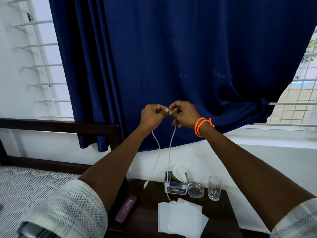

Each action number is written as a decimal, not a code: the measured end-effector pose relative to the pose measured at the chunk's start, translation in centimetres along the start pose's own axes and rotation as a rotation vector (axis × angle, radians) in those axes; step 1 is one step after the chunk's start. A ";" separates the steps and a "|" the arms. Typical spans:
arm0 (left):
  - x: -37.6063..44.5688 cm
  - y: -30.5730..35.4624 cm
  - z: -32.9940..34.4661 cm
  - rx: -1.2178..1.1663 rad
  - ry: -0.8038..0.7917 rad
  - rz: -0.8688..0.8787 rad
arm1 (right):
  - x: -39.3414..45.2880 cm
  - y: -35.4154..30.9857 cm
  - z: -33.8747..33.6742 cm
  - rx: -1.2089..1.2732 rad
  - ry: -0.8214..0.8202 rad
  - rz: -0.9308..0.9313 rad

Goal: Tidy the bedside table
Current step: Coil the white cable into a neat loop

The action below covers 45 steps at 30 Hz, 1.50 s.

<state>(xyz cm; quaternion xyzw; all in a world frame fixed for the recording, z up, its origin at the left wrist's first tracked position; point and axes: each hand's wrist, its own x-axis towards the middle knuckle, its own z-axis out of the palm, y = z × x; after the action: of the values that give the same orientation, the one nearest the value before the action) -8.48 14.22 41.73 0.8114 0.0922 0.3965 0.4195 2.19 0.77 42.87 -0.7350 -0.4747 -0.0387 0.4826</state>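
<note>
- Left hand (152, 114) and right hand (182, 114) are raised together in front of the blue curtain (171, 57), knuckles almost touching. Each is closed in a pinch on the white cable (158, 148), fingertips meeting at its top.
- Cable is held high, probably so its whole length hangs free and can be folded or coiled without snagging on the table items.
- Two strands drop from the hands. The left strand ends in a plug (146, 184) hanging just above the far-left part of the bedside table (221, 219). The right strand runs down to the sheets of white paper (178, 217); whether its end rests on the paper or hangs just over it is not clear at this resolution.
- An orange cord bracelet (202, 126) sits on the right wrist, clear of the cable.
- On the dark table, far edge, left to right: a small white box (174, 188) with crumpled tissue (180, 173) on top, a glass ashtray (195, 189), and a drinking glass (214, 188) standing upright.
- A dark purple case (126, 211) lies at the near-left edge; the papers are overlapped loosely in the middle.
- Judgement: cable tidying is in hand; paper, tissue and case are not yet sorted.
- Bed mattress (34, 182) lies left of the table.
</note>
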 end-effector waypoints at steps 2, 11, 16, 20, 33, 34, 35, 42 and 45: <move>0.1 -0.2 -0.1 -0.056 0.002 -0.011 | 0.3 -0.5 -0.1 -0.025 0.023 -0.020; -1.3 -2.9 0.1 -0.260 0.038 -0.175 | 0.3 1.3 -1.2 -0.031 0.196 0.099; -0.5 -1.5 0.0 -0.164 0.001 -0.097 | -0.6 2.1 -0.7 0.026 0.053 0.144; -0.2 -0.9 0.6 -0.125 -0.021 -0.060 | -0.3 1.3 0.0 0.029 -0.021 0.063; -1.3 -2.6 0.8 -0.301 -0.089 -0.213 | 0.3 3.2 -1.5 -0.138 0.235 0.116; -1.2 -2.4 1.1 -0.302 -0.078 -0.208 | 0.0 3.2 -1.4 -0.097 0.188 0.123; -1.0 -2.2 1.4 -0.297 -0.065 -0.203 | -0.2 3.0 -1.2 -0.053 0.134 0.121; -0.7 -1.4 2.5 -0.400 -0.050 -0.236 | -0.2 1.5 -0.6 -0.023 0.083 0.053; -1.5 -1.8 2.7 -0.436 -0.102 -0.296 | 0.4 1.5 -1.1 -0.008 0.194 0.089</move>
<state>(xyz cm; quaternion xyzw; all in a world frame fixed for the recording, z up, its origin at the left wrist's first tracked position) -7.15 12.96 38.66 0.6985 0.1012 0.3001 0.6418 3.97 0.10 42.65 -0.7501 -0.3923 -0.0900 0.5248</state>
